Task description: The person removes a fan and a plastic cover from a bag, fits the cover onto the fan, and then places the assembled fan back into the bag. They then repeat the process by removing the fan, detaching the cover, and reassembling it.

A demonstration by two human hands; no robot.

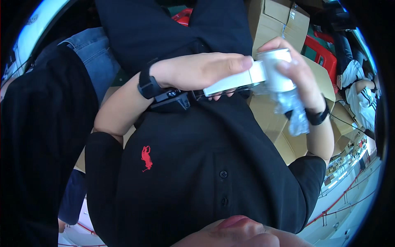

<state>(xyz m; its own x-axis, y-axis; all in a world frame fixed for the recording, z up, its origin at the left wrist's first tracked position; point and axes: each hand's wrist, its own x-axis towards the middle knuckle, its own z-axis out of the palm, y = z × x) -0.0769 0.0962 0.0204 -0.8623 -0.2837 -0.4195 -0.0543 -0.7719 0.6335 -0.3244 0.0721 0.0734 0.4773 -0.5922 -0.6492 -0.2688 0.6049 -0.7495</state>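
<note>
My left hand [201, 71] is closed around a slim white box [232, 83], its thumb lying along the top and some fingertips showing below. My right hand [302, 74] grips a white cylinder [276, 69] with a flat round end, slightly blurred. The cylinder's side meets the far end of the box, or lies just in front of it; I cannot tell which. Crumpled clear plastic film [297, 117] hangs beneath the cylinder, by my right wrist. Both hands are in front of my black shirt.
Open cardboard boxes [273, 22] stand behind my right hand, with a red plastic stool [323, 55] beside them. A person in dark clothes and jeans [88, 51] is close at my left. Another person in white [362, 99] is at the far right.
</note>
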